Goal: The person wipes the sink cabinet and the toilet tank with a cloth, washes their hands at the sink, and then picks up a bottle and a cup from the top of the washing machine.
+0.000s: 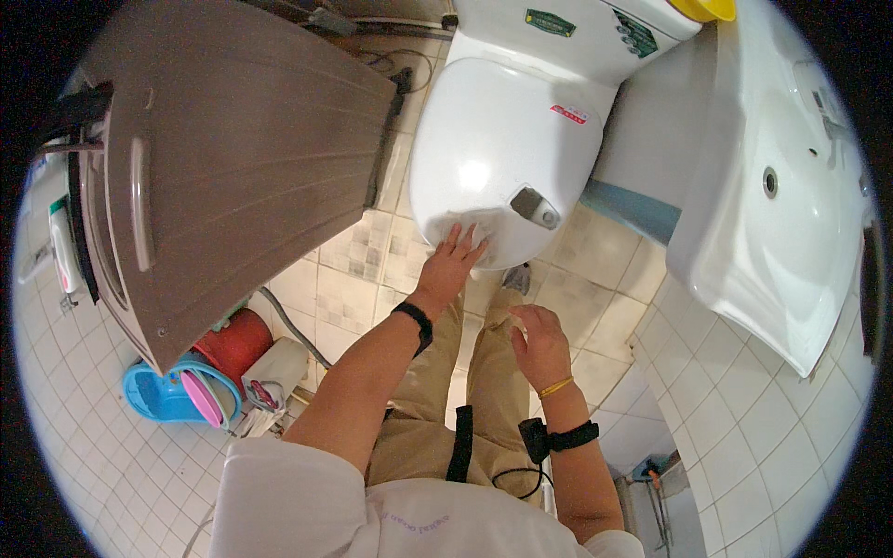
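Observation:
Before me is a white toilet with its lid (481, 125) down. My left hand (457, 261) reaches to the lid's front edge, fingers spread over a thin translucent piece of material (464, 223) lying flat there. Whether the fingers grip it or only press on it, I cannot tell. Right of that, a small dark rectangular item with a pale round part (536, 208) rests on the lid. My right hand (541, 342) hangs in the air above my right leg, below the lid's front, fingers partly bent, with nothing visible in it. A red and white sticker (570, 114) marks the lid.
A white washbasin (739, 230) stands at the right. On the left is a large brown panelled appliance or cabinet (258, 139). Below it are a blue basin (157, 394), a red bucket (241, 342) and a grey hose (293, 324). A yellow container (708, 8) sits on the tank.

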`<state>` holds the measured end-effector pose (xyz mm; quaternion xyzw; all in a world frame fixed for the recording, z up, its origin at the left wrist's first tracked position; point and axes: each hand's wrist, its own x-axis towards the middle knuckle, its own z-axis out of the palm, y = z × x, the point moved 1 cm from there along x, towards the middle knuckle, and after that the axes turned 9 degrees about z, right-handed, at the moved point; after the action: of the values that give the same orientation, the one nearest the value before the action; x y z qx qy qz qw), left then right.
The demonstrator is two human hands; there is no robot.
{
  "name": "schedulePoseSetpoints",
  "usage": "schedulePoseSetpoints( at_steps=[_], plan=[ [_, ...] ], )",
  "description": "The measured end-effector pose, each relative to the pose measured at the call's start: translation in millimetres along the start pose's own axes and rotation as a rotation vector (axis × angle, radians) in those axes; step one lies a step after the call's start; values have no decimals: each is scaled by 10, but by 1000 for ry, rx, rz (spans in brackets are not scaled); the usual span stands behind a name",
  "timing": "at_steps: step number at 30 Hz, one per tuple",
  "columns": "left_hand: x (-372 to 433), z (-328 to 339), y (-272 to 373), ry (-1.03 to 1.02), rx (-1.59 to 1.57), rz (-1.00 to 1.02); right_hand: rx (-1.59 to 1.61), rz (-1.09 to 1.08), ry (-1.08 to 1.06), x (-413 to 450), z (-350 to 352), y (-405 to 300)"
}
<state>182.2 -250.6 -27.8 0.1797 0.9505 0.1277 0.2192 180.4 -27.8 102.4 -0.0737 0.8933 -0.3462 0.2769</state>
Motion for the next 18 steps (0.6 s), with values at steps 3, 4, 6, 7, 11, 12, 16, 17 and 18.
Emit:
schedulePoseSetpoints(
  at_steps=[3, 4, 6, 7, 11, 12, 16, 17, 18],
  plan=[
    [-251, -52, -19, -56, -165, -79, -40, 0, -11, 24, -25, -65],
    [-271, -81, -32, -61, -264, -131, -83, 11, -16, 34, -35, -87],
    [-190, -191, -114, 110, -292, -128, -56, -11, -16, 62, -18, -99],
    [-106, -292, -167, 279, -316, -123, -28, -32, -15, 83, -1, -90],
    [567, -605, -371, 340, -67, -115, -61, 6, -52, 122, 72, -79],
    [700, -606, -432, 264, -103, -145, -42, -6, -50, 137, 88, -111],
    [768, -390, -445, 215, -210, -157, -45, -19, -38, 192, 104, -186],
    [708, -281, -432, 267, -197, -127, -43, -27, -40, 222, 102, -223],
    [648, -199, -292, 189, -134, -114, -48, -15, -52, 219, 74, -212]
  ],
)
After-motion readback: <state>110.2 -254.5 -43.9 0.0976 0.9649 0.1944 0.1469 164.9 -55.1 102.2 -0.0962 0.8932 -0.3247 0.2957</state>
